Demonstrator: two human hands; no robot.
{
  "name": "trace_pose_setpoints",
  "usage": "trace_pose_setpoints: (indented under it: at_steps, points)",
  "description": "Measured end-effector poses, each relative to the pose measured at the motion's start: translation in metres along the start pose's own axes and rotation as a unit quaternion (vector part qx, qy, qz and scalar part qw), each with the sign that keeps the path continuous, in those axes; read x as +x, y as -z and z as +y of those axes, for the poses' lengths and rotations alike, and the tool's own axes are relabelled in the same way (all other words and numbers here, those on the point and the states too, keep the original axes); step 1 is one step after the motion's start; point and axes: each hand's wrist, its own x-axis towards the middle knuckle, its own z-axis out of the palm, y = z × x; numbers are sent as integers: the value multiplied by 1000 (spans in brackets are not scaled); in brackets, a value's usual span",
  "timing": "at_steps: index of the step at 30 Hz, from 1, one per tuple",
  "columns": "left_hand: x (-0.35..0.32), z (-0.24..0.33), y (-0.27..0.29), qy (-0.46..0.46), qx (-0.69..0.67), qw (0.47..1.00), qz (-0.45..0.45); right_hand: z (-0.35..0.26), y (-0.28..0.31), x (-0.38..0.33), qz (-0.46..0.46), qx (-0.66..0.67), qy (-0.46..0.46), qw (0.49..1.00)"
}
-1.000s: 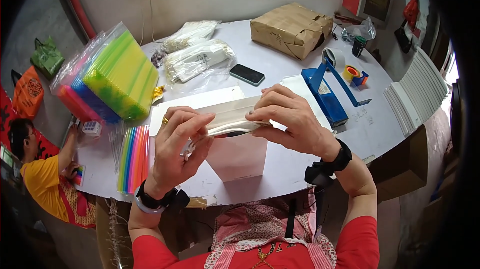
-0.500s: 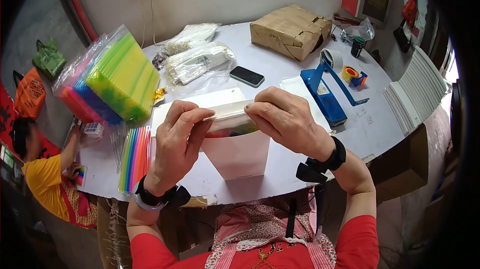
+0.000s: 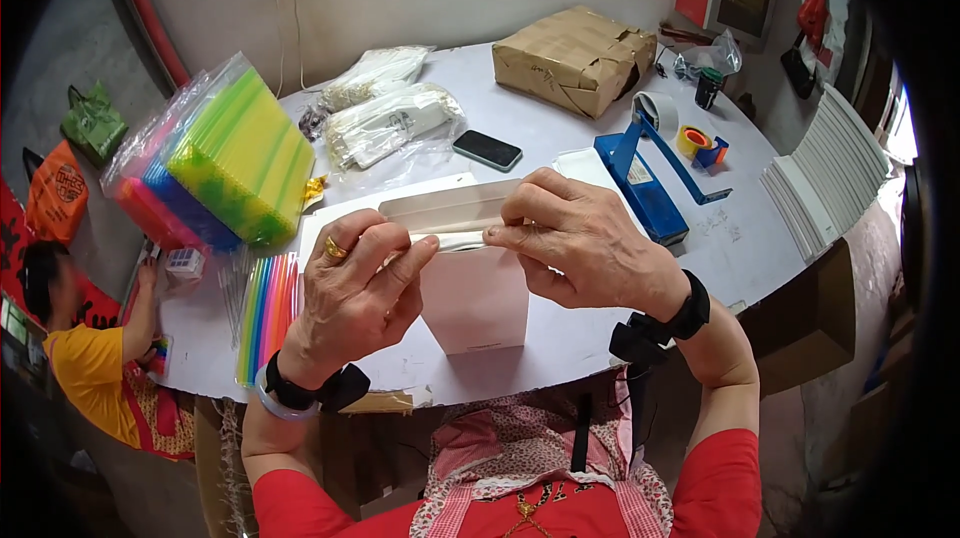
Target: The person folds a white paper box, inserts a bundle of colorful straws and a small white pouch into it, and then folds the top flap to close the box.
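Observation:
A tall white box (image 3: 474,303) stands at the table's near edge, its back flap raised and its mouth toward me. Across the mouth lies a thin, folded white sheet (image 3: 462,241); whether it is paper or film I cannot tell. My left hand (image 3: 362,288) pinches the sheet's left end between thumb and fingers, over the box's left top edge. At the other end, my right hand (image 3: 590,246) pinches it with bent fingers. What lies inside the box is hidden. White flat cardboard (image 3: 345,220) lies behind the left hand.
Left are bagged coloured tubes (image 3: 240,153) and a row of coloured straws (image 3: 265,318). Behind lie white plastic packs (image 3: 395,128), a phone (image 3: 487,150) and a brown parcel (image 3: 575,58). Right stand a blue tape dispenser (image 3: 640,188) and stacked white cardboard (image 3: 830,178). A co-worker (image 3: 90,353) sits left.
Both hands have lowered the white sheet into the box's mouth. The coloured contents glimpsed before are now covered, and the back flap shows behind the fingers.

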Motion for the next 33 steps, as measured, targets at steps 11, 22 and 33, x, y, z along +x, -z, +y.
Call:
trace_pose_setpoints:
  at_steps: [11,22,33]
  points:
    - [12,7,-19,3,-21,1000,22,8,-18,-40,145,246,-173,943]
    - [13,10,-18,15,-54,998,23,-1,-11,-2,123,57,-109,985]
    - [6,10,-19,21,-64,997,31,-32,-8,5,112,-50,-63,990]
